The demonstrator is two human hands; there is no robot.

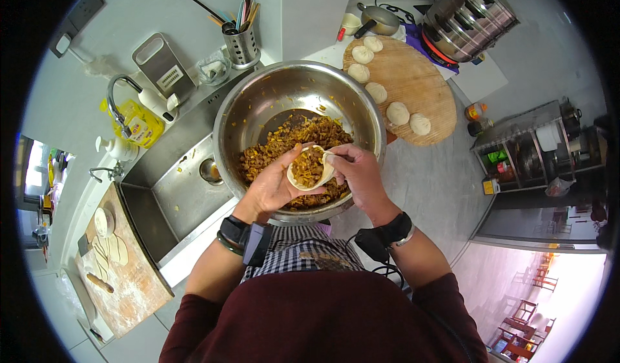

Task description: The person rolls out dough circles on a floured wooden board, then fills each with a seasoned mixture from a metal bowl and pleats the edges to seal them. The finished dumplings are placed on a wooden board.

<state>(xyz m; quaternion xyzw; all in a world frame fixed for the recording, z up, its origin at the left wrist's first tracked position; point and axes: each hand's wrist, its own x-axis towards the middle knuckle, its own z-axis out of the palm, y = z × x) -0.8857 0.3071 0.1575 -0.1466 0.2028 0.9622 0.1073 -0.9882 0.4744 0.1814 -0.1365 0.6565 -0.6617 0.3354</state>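
A round dough wrapper (pixel 293 175) heaped with chopped brown and yellow filling (pixel 308 165) rests in my left hand (pixel 269 185), whose palm and fingers cup it from below. My right hand (pixel 357 172) pinches the wrapper's right edge between thumb and fingers. Both hands are over the near side of a large stainless steel bowl (pixel 227 92), which holds more of the filling (pixel 300 133). Several pleated, filled buns (pixel 398 113) lie along the left and near edges of a round wooden board (pixel 426 87) beyond the bowl's right side.
Left of the bowl is a steel sink (pixel 167 193) with a faucet (pixel 114 92). A floured board (pixel 131 285) at far left bears flattened dough rounds (pixel 116 249) and a rolling pin (pixel 100 283). A stacked steamer (pixel 467 19) stands at the upper right; shelves (pixel 513 121) stand lower down.
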